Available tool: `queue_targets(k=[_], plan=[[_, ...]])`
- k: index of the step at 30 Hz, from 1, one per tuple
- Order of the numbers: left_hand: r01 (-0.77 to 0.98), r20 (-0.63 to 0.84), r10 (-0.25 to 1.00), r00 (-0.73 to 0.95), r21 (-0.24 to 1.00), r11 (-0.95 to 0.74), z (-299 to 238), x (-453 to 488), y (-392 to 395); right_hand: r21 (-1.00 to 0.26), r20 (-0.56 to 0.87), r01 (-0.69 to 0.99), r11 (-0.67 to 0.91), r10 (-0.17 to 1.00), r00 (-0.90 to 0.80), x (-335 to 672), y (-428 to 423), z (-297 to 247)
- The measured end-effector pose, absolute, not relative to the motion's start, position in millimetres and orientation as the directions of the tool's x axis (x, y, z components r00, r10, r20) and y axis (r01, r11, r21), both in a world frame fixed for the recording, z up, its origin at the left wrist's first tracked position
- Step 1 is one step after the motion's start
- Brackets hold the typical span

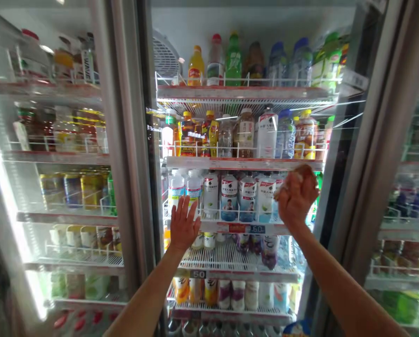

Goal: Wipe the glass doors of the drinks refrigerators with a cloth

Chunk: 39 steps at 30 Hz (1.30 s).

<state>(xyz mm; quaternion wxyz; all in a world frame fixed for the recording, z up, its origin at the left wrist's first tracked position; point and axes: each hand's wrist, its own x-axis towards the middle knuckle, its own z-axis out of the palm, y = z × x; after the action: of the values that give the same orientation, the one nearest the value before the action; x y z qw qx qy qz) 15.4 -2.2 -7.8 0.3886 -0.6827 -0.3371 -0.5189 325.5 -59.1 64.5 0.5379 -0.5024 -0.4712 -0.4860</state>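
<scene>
My left hand (185, 223) is laid flat, fingers stretched upward, apparently against the glass door of a drinks fridge. Behind it show white-capped bottles (194, 185) on the middle shelf. Higher and to the right, my right hand (296, 199) is closed round a crumpled brown and whitish cloth (305, 172), pressed at the glass as far as I can tell. The cloth is blurred and partly covered by the fingers. Bottles with white labels (247, 192) stand between the two hands, behind the glass.
Shelves of bottles rise above, with a green bottle (233, 61) on the top one. A price tag (199, 274) hangs on a lower shelf edge. Metal door frames (120, 140) stand at left and right (365, 154). Neighbouring fridge sections hold cans (91, 189) and more drinks.
</scene>
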Motion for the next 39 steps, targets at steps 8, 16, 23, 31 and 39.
queue_targets(k=[8,16,23,31,39], plan=[[0.862,0.963,0.091,0.254,-0.183,-0.472,0.2,13.0,-19.7,0.399,0.88,0.869,0.294,0.142,-0.453,251.6,-60.3,28.1],[0.906,0.992,0.06,0.115,-0.08,-0.417,42.6,-20.0,-7.5,-0.031,0.998,0.998,0.054,-0.061,0.034,305.2,-47.3,96.1],[0.921,0.996,0.021,0.088,-0.073,-0.383,52.9,-21.9,17.7,0.557,0.78,0.788,0.263,0.161,-0.605,221.3,-46.8,54.2],[0.903,0.996,0.002,0.094,-0.084,-0.421,52.4,-22.3,12.6,0.061,0.997,0.997,0.055,-0.046,-0.058,241.5,-32.4,128.0],[0.879,0.995,0.006,0.099,-0.085,-0.47,50.0,-25.2,14.3,0.564,0.803,0.813,0.147,0.132,-0.581,194.9,-35.6,99.5]])
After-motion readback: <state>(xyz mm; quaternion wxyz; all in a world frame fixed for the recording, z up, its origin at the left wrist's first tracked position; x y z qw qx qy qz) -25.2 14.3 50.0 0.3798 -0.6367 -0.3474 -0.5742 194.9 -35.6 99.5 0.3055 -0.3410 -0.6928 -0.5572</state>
